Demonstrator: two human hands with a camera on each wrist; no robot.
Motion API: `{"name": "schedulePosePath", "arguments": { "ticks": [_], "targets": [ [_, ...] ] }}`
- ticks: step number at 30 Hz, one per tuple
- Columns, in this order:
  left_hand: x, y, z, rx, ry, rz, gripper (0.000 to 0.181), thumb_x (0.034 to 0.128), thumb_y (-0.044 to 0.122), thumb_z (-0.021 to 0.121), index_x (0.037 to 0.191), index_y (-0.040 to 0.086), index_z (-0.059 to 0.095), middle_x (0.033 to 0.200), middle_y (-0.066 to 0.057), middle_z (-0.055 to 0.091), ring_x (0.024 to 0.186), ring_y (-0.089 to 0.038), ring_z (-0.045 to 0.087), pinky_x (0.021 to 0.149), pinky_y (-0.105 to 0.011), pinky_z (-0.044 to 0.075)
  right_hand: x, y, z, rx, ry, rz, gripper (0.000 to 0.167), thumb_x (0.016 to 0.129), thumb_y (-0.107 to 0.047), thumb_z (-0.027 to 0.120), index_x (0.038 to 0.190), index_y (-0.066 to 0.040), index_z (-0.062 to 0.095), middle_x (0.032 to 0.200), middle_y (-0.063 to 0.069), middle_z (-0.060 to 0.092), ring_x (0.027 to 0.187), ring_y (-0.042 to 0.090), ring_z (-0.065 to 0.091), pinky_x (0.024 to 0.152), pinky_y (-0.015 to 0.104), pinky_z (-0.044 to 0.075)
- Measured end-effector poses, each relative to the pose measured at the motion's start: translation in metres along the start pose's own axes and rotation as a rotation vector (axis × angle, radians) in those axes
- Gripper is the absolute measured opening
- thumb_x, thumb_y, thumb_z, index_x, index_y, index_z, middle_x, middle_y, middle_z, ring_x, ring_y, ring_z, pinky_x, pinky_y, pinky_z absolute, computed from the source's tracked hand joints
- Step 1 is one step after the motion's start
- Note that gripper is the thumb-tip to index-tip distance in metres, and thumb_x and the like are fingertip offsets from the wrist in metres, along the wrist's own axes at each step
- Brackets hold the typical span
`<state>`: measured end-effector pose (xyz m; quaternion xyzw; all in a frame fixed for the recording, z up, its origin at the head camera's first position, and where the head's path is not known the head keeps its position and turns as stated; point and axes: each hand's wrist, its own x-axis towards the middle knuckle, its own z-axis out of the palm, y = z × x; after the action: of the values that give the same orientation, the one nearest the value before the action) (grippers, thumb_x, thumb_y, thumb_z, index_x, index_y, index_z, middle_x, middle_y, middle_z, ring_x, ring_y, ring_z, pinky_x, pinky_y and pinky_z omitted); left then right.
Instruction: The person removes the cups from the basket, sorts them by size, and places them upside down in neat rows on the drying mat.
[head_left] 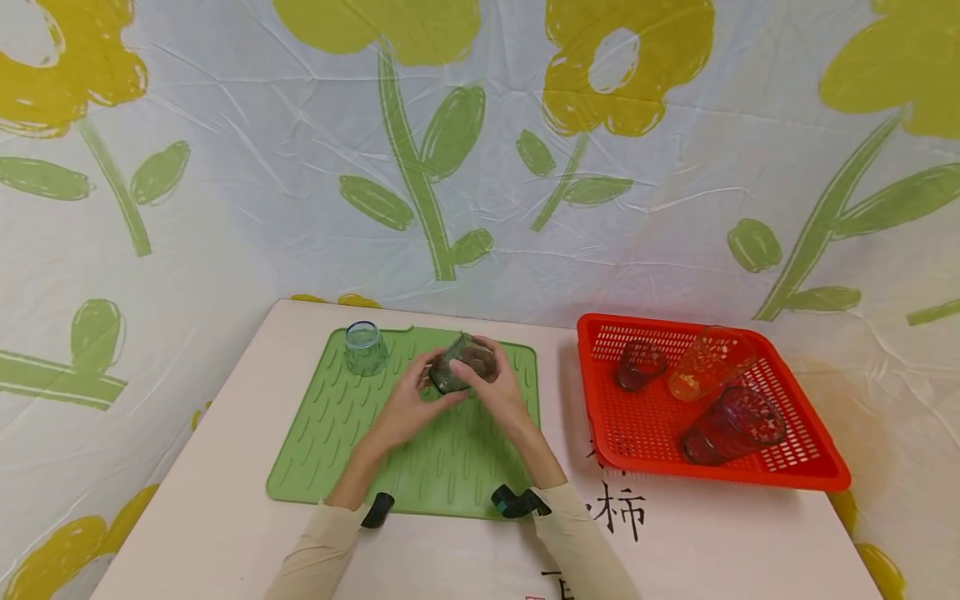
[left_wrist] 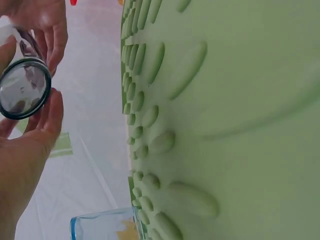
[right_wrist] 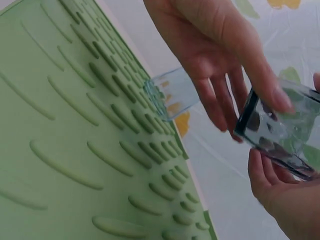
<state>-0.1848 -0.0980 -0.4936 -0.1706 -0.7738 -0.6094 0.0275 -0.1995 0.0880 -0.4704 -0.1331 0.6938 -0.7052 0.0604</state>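
A: What are the hands doing right now?

B: Both are occupied. The left hand (head_left: 411,404) grips 1 end of a grey-tinted glass (head_left: 468,350), and the right hand (head_left: 501,392) holds its other side, thumb laid across the wall. So the 1 glass sits tilted between the 2 hands.

A: Is it resting on anything?

B: No, the wrist views show it apart from the green mat (head_left: 442,467), which lies below both hands.

A: And just past the hands?

B: Beyond the left hand and to its left, a pale blue glass (head_left: 366,354) stands on the mat, touched by neither hand. I can't tell which end is up.

A: Farther out?

B: Well to the right of the right hand, a red basket (head_left: 720,475) sits on the desk (head_left: 225,467). It holds 3 glasses: a small dark one (head_left: 640,367), an orange-tinted one (head_left: 708,367) and a tall dark one (head_left: 731,425).

A: So how far along does the work look?

B: Partway, I'd judge. 1 glass is down on the mat and 1 is in hand, not yet set down. The 3 in the basket look like what's left to handle.
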Motion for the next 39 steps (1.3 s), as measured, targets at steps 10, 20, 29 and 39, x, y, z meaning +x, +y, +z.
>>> {"name": "schedulePosePath", "arguments": {
  "ticks": [10, 20, 29, 39],
  "targets": [
    [-0.001, 0.01, -0.015, -0.188, -0.028, -0.035, 0.068, 0.0925, 0.012, 0.079, 0.151, 0.007, 0.045, 0.144, -0.014, 0.047, 0.131, -0.033, 0.05, 0.106, -0.038, 0.049, 0.0, 0.0, -0.016, 0.028, -0.131, -0.009, 0.053, 0.104, -0.021, 0.062, 0.154, -0.021, 0.042, 0.145, 0.013, 0.051, 0.132, 0.031, 0.054, 0.104, 0.045, 0.046],
    [0.001, 0.018, -0.026, -0.145, -0.015, 0.027, 0.056, 0.0963, 0.01, 0.074, 0.148, 0.009, 0.052, 0.144, -0.012, 0.053, 0.132, -0.027, 0.049, 0.112, -0.05, 0.042, 0.0, -0.001, -0.028, -0.009, -0.293, -0.008, 0.058, 0.098, -0.014, 0.072, 0.149, -0.009, 0.045, 0.145, 0.014, 0.052, 0.131, 0.028, 0.055, 0.102, 0.037, 0.05],
    [0.008, 0.028, -0.027, 0.009, -0.092, 0.009, 0.062, 0.0926, 0.025, 0.08, 0.148, 0.022, 0.054, 0.142, -0.001, 0.053, 0.134, -0.023, 0.049, 0.114, -0.051, 0.039, 0.002, -0.003, -0.023, -0.28, -0.349, -0.046, 0.079, 0.086, -0.031, 0.086, 0.153, -0.017, 0.045, 0.146, 0.0, 0.055, 0.135, 0.019, 0.053, 0.112, 0.043, 0.043],
    [0.011, 0.028, -0.023, 0.102, -0.101, 0.091, 0.067, 0.0898, 0.021, 0.083, 0.149, 0.014, 0.052, 0.142, -0.007, 0.054, 0.128, -0.025, 0.054, 0.109, -0.049, 0.044, 0.007, -0.003, -0.012, -0.369, -0.319, -0.115, 0.078, 0.084, -0.014, 0.086, 0.15, -0.013, 0.046, 0.137, 0.004, 0.061, 0.123, 0.018, 0.06, 0.104, 0.038, 0.048]
  ]
}}
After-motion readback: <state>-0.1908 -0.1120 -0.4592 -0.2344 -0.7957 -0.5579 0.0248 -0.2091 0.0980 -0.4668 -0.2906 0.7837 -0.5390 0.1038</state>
